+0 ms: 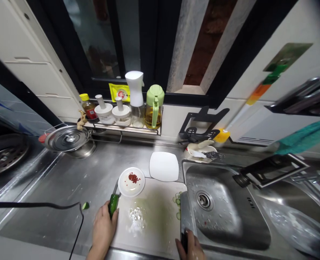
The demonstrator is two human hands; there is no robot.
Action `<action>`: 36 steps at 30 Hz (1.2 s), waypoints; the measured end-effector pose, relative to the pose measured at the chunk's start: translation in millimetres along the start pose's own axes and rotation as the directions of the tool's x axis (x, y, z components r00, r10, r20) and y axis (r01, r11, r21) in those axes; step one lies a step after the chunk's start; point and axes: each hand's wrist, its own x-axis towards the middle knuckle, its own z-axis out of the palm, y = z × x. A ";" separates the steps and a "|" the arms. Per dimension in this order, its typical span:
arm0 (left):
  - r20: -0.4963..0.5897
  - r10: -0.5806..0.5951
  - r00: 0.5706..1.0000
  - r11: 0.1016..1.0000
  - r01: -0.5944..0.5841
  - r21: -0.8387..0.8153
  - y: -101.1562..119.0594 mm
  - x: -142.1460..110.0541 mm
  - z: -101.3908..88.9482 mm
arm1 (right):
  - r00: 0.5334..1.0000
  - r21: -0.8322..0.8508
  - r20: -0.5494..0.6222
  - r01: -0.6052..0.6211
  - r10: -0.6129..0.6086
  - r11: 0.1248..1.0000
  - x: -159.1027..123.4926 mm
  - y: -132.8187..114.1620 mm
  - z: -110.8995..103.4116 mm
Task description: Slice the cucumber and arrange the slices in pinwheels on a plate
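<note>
My left hand (104, 222) is closed around a piece of dark green cucumber (112, 205) at the left edge of the white cutting board (138, 236). My right hand (191, 247) grips the black handle of a wide-bladed kitchen knife (187, 213). Its blade lies along the board's right edge, beside several thin cucumber slices (178, 215). Wet, greenish smears mark the middle of the board. A round white plate (122, 189) with small red pieces (133, 177) overlaps the board's far left corner. Just behind the board sits a white square plate (163, 166).
A sink (227, 238) adjoins the board on the right. The cucumber end (85, 206) and a black cable (40, 205) lie on the left counter. A lidded pot (81, 150) stands farther back. Along the wall, a rack holds an oil jug (153, 108) and several seasoning containers.
</note>
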 end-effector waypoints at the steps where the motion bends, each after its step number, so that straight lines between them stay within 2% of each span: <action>1: 0.007 0.009 1.000 1.000 -0.009 -0.016 -1.1 -0.2 1.2 | 1.000 -0.014 0.016 -0.010 0.010 1.000 -0.5 -0.3 2.3; 5: 0.005 0.078 0.997 0.995 -0.077 -0.067 0.3 -9.8 1.9 | 0.997 0.000 0.060 -0.040 0.040 0.999 -3.5 -1.6 3.3; 8: 0.020 0.241 0.970 0.957 -0.234 -0.168 14.3 -25.0 0.6 | 0.995 0.057 -0.003 -0.096 0.097 0.994 -6.0 -2.5 -6.6; 11: 0.059 0.433 0.899 0.868 -0.398 -0.298 41.0 -41.9 3.7 | 0.986 0.119 -0.088 -0.134 0.145 0.984 -8.1 0.4 -24.6; 14: 0.085 0.585 0.806 0.759 -0.508 -0.407 72.1 -54.2 11.6 | 0.986 0.170 -0.119 -0.096 0.117 0.981 -13.0 2.9 -42.1; 16: 0.083 0.613 0.786 0.731 -0.523 -0.439 89.1 -59.0 17.4 | 0.992 0.204 -0.104 -0.047 0.070 0.978 -19.1 -0.6 -48.0; 19: 0.091 0.629 0.772 0.711 -0.524 -0.468 102.9 -61.7 23.1 | 0.997 0.260 -0.070 -0.001 0.020 0.966 -29.7 -16.2 -45.1; 24: 0.172 0.598 0.783 0.727 -0.439 -0.528 101.7 -57.5 22.9 | 0.996 0.313 0.086 -0.008 -0.020 0.950 -32.8 -45.0 -32.7; 28: 0.209 0.592 0.778 0.729 -0.406 -0.551 97.4 -48.9 19.1 | 0.972 0.316 0.219 0.008 -0.081 0.949 -22.1 -52.2 -32.5; 31: 0.195 0.625 0.756 0.713 -0.451 -0.537 97.6 -43.4 15.9 | 0.957 0.307 0.276 0.001 -0.090 0.952 -15.4 -55.0 -34.4; 36: 0.131 0.712 0.690 0.659 -0.592 -0.465 105.6 -42.2 15.6 | 0.907 0.218 0.417 -0.038 -0.058 0.975 -9.2 -64.8 -40.0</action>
